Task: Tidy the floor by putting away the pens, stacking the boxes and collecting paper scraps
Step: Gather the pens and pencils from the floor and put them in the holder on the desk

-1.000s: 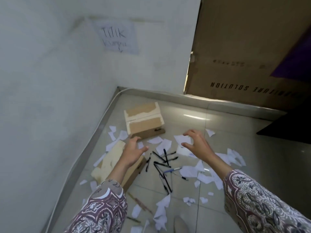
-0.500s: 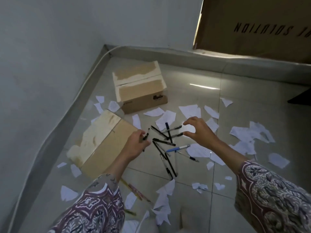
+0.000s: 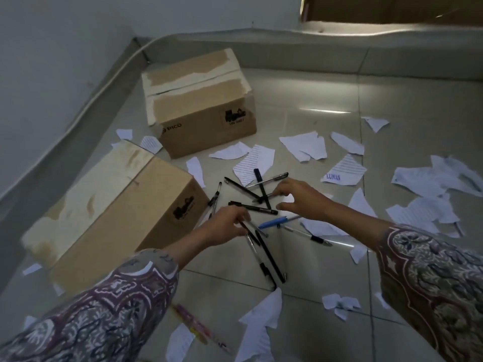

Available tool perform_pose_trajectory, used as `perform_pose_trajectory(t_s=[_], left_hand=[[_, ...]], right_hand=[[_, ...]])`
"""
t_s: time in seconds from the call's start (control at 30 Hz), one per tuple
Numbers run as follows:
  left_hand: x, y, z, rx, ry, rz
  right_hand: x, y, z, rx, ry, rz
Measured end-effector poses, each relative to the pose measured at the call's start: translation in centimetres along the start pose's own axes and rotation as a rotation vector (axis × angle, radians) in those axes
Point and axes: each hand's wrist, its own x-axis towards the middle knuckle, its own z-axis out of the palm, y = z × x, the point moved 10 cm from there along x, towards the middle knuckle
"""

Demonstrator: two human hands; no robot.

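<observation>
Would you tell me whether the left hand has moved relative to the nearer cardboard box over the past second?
Yes. The left hand left the nearer cardboard box and went right to the pens.

Corner of a plain indoor room, home or storeroom; cannot tell which. Glossy tiled floor [image 3: 326, 259], bare pale wall [image 3: 52, 61] with grey skirting [image 3: 86, 100], large cardboard carton [image 3: 392, 9] leaning at the far wall.
</observation>
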Motion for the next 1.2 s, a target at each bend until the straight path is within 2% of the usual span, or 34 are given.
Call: perform_pose_trajectory(t_s=[0.13,0.3,0.4,0.53,0.77,0.87,0.93,1.03,1.1,1.2], left_hand=[[1.2,-0.1,4.7,0.144,-0.135,0.135],[2.3,0.7,8.7,0.352,-0.184,0.301],[2.8,0.9,10.4,0.479,-0.144,0.393],[2.9,-0.4,12.7,0.606,-0.117,0.427],[2.7,-0.4,11.0,0.543,0.022,0.531],[1.9,0.4,9.1,0.414,0.035,0.563],[1.5,0.2,8.6,0.361,0.010,0.547],[1.4,-1.2,8.6,0.332,-0.026,0.478],[1.3,-1.9,8.7,0.323,-0.049,0.423],[1.2,-1.8,8.6,0.303,-0.043,0.387]], right_hand=[[1.2,0.5,2.2,-0.059,-0.039,-0.065],[1.0,1.2,2.9,-0.134,-0.096,-0.093],[0.3,2.1,2.8,-0.170,-0.100,-0.081],[-0.7,2.7,3.2,-0.177,-0.103,-0.062],[-2.5,2.9,6.8,-0.299,-0.179,-0.128],[-3.4,2.5,8.7,-0.472,-0.231,-0.253],[-3.9,1.6,10.4,-0.642,-0.242,-0.426],[-4.7,0.7,12.6,-0.886,-0.275,-0.680],[-5.3,0.9,13.6,-1.040,-0.297,-0.774],[-6.0,1.1,14.7,-1.099,-0.321,-0.896]])
